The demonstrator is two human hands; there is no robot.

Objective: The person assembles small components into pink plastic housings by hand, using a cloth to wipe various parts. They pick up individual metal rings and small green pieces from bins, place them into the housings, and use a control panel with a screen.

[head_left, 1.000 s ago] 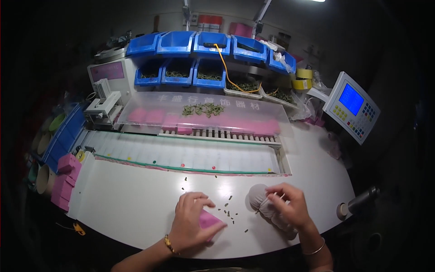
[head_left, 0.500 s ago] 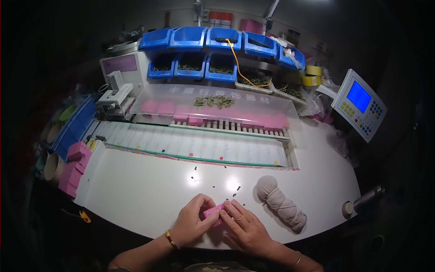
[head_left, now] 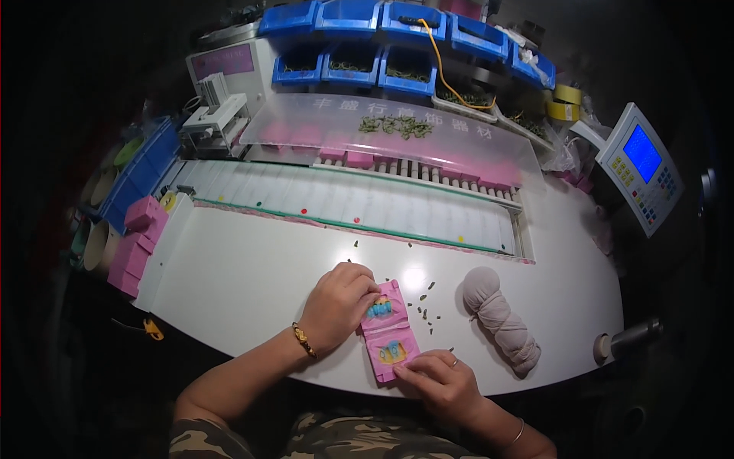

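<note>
A pink rubber mould [head_left: 389,330] lies spread apart at the table's near side, its two halves lined up one beyond the other. Blue and yellow parts show in the hollow of each half. My left hand [head_left: 340,304] has its fingers curled over the left edge of the far half, partly covering it. The thumb and fingers of my right hand [head_left: 443,380] pinch the near half at its lower right corner. Small dark green bits [head_left: 424,312] are scattered on the white table [head_left: 252,283] just beyond and right of the mould.
A wrapped beige cloth bundle [head_left: 501,321] lies to the right. Beyond is a green-edged conveyor belt [head_left: 344,200], with blue bins [head_left: 409,70] above it. Stacked pink blocks [head_left: 138,249] stand at left, a control panel [head_left: 638,164] at right.
The pink mould, closed between my hands before, is now opened out into two halves with its blue and yellow inside showing. My left hand has moved forward; the right has shifted right and nearer.
</note>
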